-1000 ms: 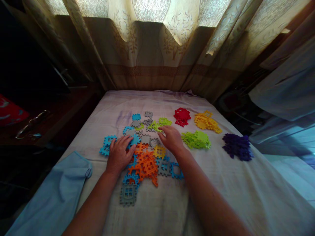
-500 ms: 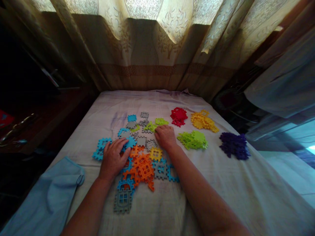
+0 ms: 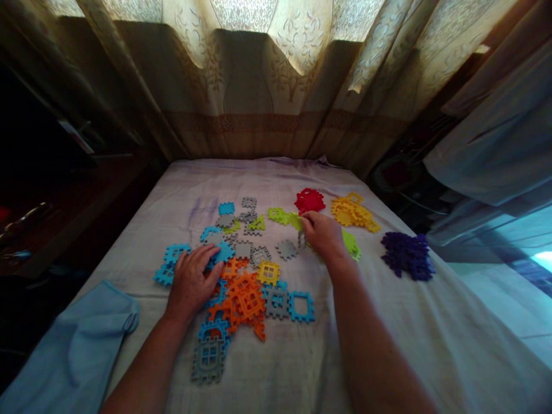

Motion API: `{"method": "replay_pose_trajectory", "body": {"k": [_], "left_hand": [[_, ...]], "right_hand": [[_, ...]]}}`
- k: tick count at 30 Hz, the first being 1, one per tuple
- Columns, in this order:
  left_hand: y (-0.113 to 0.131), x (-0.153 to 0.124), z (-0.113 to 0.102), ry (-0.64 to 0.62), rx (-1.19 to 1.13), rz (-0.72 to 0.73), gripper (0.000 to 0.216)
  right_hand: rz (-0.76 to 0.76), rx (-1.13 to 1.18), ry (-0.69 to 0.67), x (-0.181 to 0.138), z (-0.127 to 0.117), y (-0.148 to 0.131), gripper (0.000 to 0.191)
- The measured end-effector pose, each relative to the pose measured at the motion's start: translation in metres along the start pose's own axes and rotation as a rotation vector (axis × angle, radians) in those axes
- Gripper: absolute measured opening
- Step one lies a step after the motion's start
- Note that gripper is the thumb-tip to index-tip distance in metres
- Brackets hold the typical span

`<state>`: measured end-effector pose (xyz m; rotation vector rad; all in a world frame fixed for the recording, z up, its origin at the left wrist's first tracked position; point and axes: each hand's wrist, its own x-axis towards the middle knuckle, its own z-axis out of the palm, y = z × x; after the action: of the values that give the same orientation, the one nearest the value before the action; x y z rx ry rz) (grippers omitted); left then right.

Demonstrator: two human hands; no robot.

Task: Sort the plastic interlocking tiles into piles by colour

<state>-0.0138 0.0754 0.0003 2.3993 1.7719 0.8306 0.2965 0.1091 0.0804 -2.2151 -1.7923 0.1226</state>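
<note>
My right hand [image 3: 324, 234] is closed, its fingertips pinching a lime-green interlocking plastic tile [image 3: 295, 220]. It hovers at the lime-green pile [image 3: 351, 244], which it partly hides. My left hand [image 3: 193, 280] lies flat with fingers spread over light-blue tiles; a blue tile [image 3: 225, 251] pokes out past its fingertips, and more blue tiles [image 3: 175, 257] sit at its outer side. Between the hands spreads a mixed heap: orange tiles [image 3: 246, 297], a yellow window tile [image 3: 268, 272], a grey round-centred tile [image 3: 287, 249] and a small green triangular piece [image 3: 257, 223].
Sorted piles of red [image 3: 309, 200], yellow [image 3: 354, 211] and dark purple tiles [image 3: 408, 255] lie to the right on the sheet-covered bed [image 3: 276, 374]. A light-blue cloth [image 3: 81, 339] is at the left edge. A patterned curtain [image 3: 267, 86] hangs behind.
My right hand has moved right from the mixed heap to the lime-green pile, carrying a green tile. A grey tile and a blue frame tile are now uncovered. My left hand stays on the blue tiles.
</note>
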Motion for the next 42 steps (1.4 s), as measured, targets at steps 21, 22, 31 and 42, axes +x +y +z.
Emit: {"method": "replay_pose_trajectory", "body": {"k": [21,22,31,42], "left_hand": [[0.002,0.001,-0.002,-0.005,0.003,-0.006,0.041],[0.002,0.001,-0.002,-0.004,0.003,-0.006,0.041],[0.001,0.001,-0.001,-0.01,0.001,-0.009,0.04],[0.0,0.001,-0.001,-0.01,0.003,-0.006,0.041]], "right_hand": [[0.314,0.047,0.068,0.006,-0.013,0.039,0.031],[0.324,0.012,0.064,0.006,-0.011,0.041,0.031],[0.296,-0.158,0.0,0.002,-0.012,0.047,0.034],[0.048,-0.251,-0.419,-0.015,-0.03,0.009,0.025]]}}
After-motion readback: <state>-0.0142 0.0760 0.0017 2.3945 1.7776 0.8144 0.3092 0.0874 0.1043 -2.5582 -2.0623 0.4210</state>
